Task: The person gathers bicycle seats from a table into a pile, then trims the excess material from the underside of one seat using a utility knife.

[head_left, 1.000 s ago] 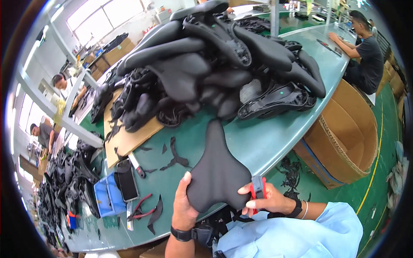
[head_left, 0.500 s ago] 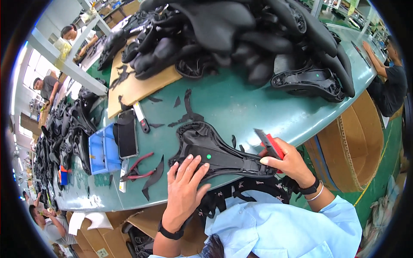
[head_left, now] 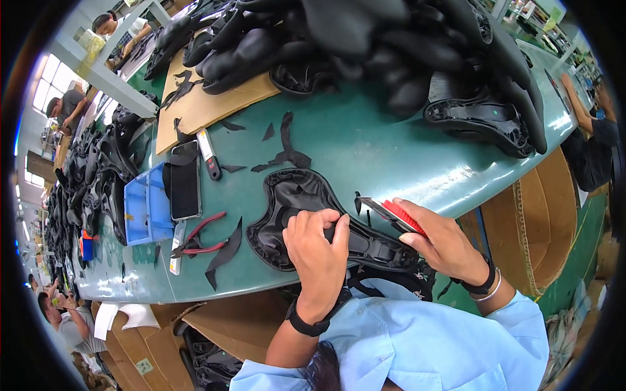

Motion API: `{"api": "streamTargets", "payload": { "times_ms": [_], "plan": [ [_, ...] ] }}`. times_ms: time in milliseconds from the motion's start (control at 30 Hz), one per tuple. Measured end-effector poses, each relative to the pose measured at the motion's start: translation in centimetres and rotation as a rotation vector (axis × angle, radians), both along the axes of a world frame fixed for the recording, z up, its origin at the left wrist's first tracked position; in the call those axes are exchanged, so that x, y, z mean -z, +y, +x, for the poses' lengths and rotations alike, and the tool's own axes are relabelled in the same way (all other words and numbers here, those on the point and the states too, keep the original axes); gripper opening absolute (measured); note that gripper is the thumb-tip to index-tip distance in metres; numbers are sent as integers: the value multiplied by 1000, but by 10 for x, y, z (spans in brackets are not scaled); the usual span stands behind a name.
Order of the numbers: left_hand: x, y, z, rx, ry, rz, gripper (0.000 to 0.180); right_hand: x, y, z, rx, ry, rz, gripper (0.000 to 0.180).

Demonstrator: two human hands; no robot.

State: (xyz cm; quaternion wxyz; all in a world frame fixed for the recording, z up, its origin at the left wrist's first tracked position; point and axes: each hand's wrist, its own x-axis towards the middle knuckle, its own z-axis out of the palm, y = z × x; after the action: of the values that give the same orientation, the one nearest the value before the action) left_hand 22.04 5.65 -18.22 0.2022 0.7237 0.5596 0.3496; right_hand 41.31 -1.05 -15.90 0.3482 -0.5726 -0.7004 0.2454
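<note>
A black bicycle saddle (head_left: 365, 244) lies underside up at the table's near edge, its wide end to the left and its nose to the right. My left hand (head_left: 316, 247) is over its middle, fingers curled and thumb pinched together at the saddle's far edge. Whatever thin piece sits between those fingertips is hidden. In my right hand (head_left: 450, 247) is a red utility knife (head_left: 409, 217), its blade out and pointing left, just beyond the saddle's nose. Small black offcuts (head_left: 287, 153) lie past the saddle.
A heap of black saddles (head_left: 385, 52) fills the far side of the table. To the left are red-handled pliers (head_left: 202, 247), a phone (head_left: 186, 189), a blue bin (head_left: 147, 208) and a second cutter (head_left: 208, 155). A cardboard box (head_left: 535, 221) stands at the right. Other people work nearby.
My left hand has gone from lying spread on the saddle to a pinch at its far edge, further right. The knife has swung left, its blade now closer to that edge.
</note>
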Motion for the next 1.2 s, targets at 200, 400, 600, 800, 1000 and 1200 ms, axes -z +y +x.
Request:
{"api": "streamTargets", "payload": {
  "times_ms": [200,400,600,800,1000,1200],
  "plan": [
    [2,-1,-5,-25,-167,-56,12,-11,21,-7,-185,-269,-83,55],
    [7,-2,-8,-1,-238,23,13,-19,20,-12,-227,-427,-98,60],
    [3,0,-21,174,-330,9,14,-51,-10,-12,-226,-561,-251,65],
    [-3,2,-29,146,-1097,-374,9,-48,-55,-30,-88,-503,-366,63],
    [-33,0,-62,1040,-179,-28,21,-14,-63,-20,120,-331,-199,56],
    [-15,33,-74,949,160,89,19,-16,-62,-37,97,-209,25,52]
  ]
}}
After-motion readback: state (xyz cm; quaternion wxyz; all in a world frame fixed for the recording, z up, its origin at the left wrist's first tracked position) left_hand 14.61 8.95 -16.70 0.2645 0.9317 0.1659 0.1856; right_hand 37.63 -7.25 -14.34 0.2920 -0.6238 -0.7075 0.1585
